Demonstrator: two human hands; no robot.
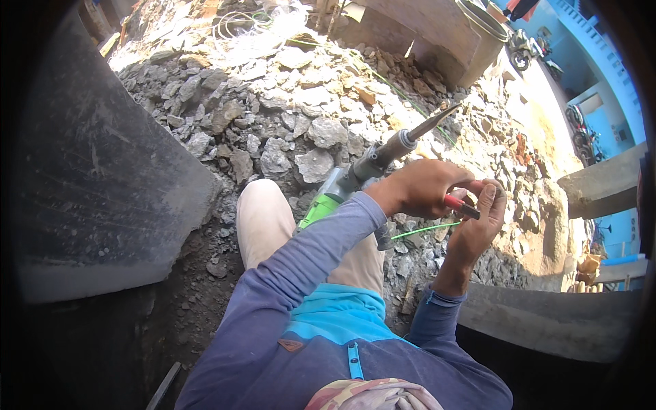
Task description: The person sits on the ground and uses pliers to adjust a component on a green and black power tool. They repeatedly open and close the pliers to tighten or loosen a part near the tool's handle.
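Note:
My left hand (424,190) is closed around a small hand tool with red and black handles (459,203), which looks like pliers; its jaws are hidden. My right hand (480,229) meets it from the right, its fingers curled and thumb pressed near the handle ends. Anything small pinched between the two hands cannot be made out. Beneath my left forearm, a demolition hammer (335,184) with a green and grey body leans across my lap. Its pointed chisel bit (434,123) aims up and to the right. A bright green cord (427,230) shows below my hands.
Broken rocks (273,157) cover the ground ahead. A big curved grey slab (109,164) rises at the left, and a curved concrete edge (547,321) runs along the right. Coiled clear wire or tubing (253,31) and a large bucket (482,24) lie farther off. Motorbikes (523,49) stand by a blue building.

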